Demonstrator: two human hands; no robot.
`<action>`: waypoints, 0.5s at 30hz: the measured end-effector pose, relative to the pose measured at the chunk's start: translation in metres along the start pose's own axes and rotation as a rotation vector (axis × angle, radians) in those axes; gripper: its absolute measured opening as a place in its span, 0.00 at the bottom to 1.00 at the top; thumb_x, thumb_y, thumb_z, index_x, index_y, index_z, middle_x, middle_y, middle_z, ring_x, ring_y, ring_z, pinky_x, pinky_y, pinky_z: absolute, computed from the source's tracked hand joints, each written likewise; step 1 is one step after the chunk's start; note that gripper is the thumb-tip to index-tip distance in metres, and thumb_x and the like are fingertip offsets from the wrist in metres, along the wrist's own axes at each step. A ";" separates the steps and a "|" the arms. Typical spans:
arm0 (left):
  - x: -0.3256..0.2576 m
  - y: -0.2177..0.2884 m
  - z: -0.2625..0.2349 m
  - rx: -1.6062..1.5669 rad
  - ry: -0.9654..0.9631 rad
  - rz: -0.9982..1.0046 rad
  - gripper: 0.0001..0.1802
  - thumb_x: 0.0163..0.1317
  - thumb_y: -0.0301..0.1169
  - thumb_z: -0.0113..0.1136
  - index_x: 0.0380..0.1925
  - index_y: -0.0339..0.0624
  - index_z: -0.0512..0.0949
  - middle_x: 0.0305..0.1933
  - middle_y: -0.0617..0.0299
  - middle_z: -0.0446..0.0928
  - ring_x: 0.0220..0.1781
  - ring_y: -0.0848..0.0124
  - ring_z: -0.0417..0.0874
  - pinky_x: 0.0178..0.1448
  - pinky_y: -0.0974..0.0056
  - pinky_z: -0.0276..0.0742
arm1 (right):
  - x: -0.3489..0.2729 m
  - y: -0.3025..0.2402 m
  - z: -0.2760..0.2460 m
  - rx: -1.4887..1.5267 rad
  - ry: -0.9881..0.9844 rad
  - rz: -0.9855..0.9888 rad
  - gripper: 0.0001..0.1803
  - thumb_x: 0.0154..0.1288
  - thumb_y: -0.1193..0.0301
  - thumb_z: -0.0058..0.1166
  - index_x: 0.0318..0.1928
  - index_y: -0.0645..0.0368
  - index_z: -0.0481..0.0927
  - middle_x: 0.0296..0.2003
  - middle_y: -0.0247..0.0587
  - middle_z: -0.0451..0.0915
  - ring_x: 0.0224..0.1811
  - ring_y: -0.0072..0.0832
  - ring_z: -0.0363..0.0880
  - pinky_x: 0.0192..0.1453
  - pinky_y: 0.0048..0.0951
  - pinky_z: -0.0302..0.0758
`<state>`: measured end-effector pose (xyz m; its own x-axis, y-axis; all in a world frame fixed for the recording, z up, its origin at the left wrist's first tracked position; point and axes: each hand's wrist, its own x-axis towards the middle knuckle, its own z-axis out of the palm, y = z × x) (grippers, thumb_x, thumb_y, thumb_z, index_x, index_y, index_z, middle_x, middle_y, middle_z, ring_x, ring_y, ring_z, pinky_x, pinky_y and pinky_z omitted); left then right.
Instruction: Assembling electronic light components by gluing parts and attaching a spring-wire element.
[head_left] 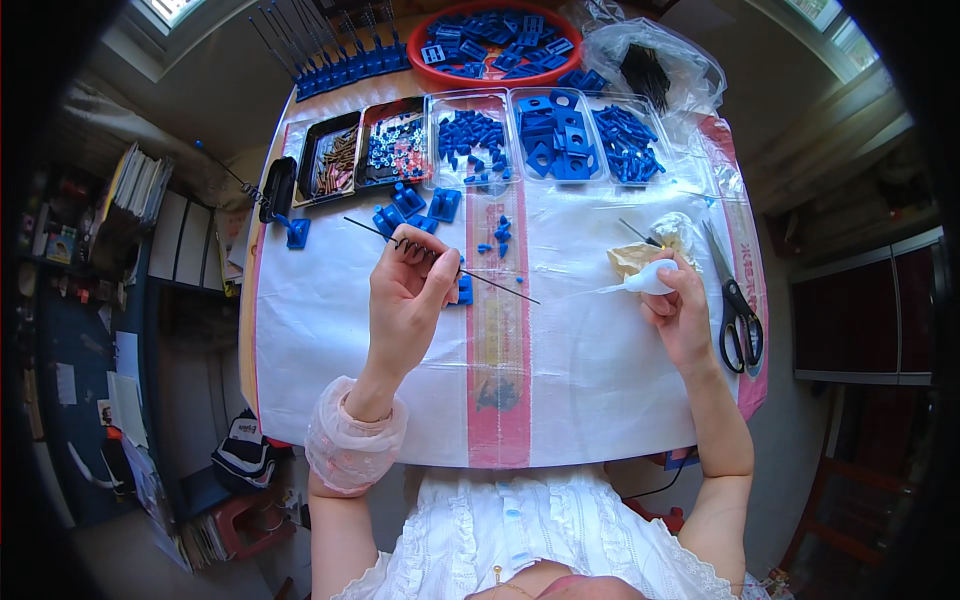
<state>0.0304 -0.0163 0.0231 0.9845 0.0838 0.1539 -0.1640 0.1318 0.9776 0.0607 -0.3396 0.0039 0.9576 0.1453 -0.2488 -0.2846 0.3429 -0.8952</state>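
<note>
My left hand (408,290) pinches a thin black rod with a spiral coil (505,290), held slantwise above the white sheet. My right hand (684,318) is closed around a small white squeeze bottle (645,279), its narrow nozzle pointing left toward the rod's lower end, apart from it. Beyond my left hand lie several blue square bases with stems (444,205). Small blue caps (502,238) are scattered on the pink stripe. Crumpled tan paper (626,262) and a crumpled white wad (678,232) sit just behind the bottle.
Black-handled scissors (738,325) lie at the right. Across the back stand black trays (304,160) and clear trays (433,165) of small parts, a red basin (412,50) of blue pieces, and a plastic bag (700,75). Blue-based rods (345,75) stand at the back left.
</note>
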 end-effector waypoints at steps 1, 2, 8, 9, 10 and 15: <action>0.000 -0.001 0.000 0.000 0.000 0.000 0.06 0.73 0.24 0.58 0.39 0.39 0.71 0.31 0.66 0.74 0.29 0.83 0.74 0.32 0.74 0.70 | 0.000 0.000 0.000 -0.001 -0.001 -0.005 0.07 0.67 0.65 0.54 0.40 0.53 0.74 0.24 0.24 0.68 0.21 0.10 0.58 0.22 0.17 0.53; 0.000 -0.001 0.000 0.000 0.001 0.000 0.06 0.73 0.24 0.59 0.39 0.39 0.71 0.31 0.66 0.74 0.29 0.83 0.74 0.32 0.74 0.70 | 0.000 0.000 0.000 -0.002 0.001 -0.004 0.07 0.67 0.65 0.54 0.40 0.53 0.74 0.24 0.24 0.68 0.21 0.10 0.58 0.22 0.17 0.53; 0.001 -0.001 -0.001 0.000 0.001 0.000 0.06 0.73 0.24 0.59 0.39 0.39 0.71 0.31 0.66 0.74 0.29 0.83 0.75 0.32 0.74 0.71 | 0.000 0.000 0.000 -0.007 0.003 0.001 0.07 0.68 0.65 0.53 0.41 0.53 0.73 0.24 0.24 0.67 0.21 0.10 0.57 0.22 0.17 0.53; 0.000 0.000 -0.001 0.001 0.004 -0.002 0.06 0.73 0.24 0.59 0.39 0.39 0.71 0.31 0.66 0.74 0.29 0.83 0.75 0.32 0.74 0.71 | 0.001 0.001 -0.002 -0.007 -0.003 0.007 0.08 0.68 0.65 0.53 0.42 0.52 0.73 0.24 0.23 0.66 0.21 0.10 0.57 0.22 0.17 0.53; 0.000 0.000 -0.001 0.002 0.008 -0.005 0.06 0.73 0.24 0.59 0.39 0.39 0.71 0.31 0.66 0.74 0.29 0.83 0.75 0.32 0.74 0.71 | 0.001 0.001 -0.003 -0.007 -0.010 0.012 0.08 0.69 0.65 0.52 0.43 0.51 0.73 0.24 0.23 0.65 0.21 0.10 0.57 0.22 0.18 0.52; 0.000 0.001 -0.002 0.016 0.005 -0.001 0.06 0.73 0.24 0.59 0.39 0.39 0.71 0.31 0.67 0.74 0.29 0.83 0.74 0.32 0.74 0.71 | 0.001 0.001 -0.005 0.110 -0.003 0.040 0.08 0.67 0.65 0.54 0.42 0.52 0.74 0.25 0.25 0.69 0.21 0.11 0.58 0.23 0.18 0.55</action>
<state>0.0303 -0.0146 0.0239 0.9843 0.0885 0.1525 -0.1622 0.1164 0.9799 0.0615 -0.3442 0.0008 0.9453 0.1635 -0.2823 -0.3260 0.4369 -0.8384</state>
